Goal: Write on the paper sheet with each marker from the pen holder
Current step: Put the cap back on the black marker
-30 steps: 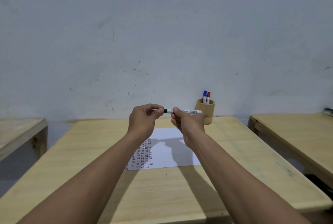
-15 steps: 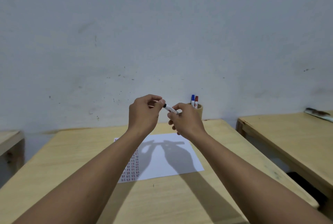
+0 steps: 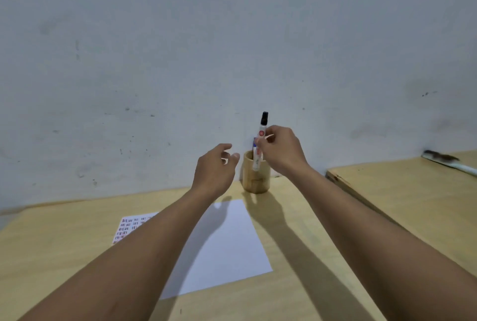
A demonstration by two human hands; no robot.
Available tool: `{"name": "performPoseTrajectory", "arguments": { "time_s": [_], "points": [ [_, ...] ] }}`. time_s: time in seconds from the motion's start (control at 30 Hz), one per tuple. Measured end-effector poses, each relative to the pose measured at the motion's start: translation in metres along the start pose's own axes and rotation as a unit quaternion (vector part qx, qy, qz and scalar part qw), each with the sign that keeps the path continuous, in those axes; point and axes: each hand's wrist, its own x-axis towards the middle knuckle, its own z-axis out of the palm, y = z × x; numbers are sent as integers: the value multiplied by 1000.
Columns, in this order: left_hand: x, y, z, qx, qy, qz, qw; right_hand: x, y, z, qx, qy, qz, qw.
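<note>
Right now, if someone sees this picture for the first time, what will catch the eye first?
First, the black-capped white marker, held upright in the right hand over the round wooden pen holder near the wall. Next, the left hand, open and empty beside the holder. Below them, the white paper sheet on the light wooden table has red and dark marks at its left edge.

A pale grey wall (image 3: 232, 49), scuffed and speckled with small dark marks, fills the upper part of the view. To the right stands a second wooden table (image 3: 413, 191), apart from the main one. At its far edge, against the wall, lies a blurred brush-like object (image 3: 449, 161), dark and white.
</note>
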Motion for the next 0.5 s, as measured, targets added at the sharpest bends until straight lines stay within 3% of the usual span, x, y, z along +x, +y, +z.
{"name": "performPoseTrajectory", "arguments": {
  "time_s": [0.27, 0.5],
  "points": [
    [32, -40, 67, 55, -69, -24, 996, 60, 27, 3, -14, 43, 2, 999],
    [42, -55, 92, -25, -68, -42, 996, 76, 52, 26, -47, -1, 13, 999]
  ]
}}
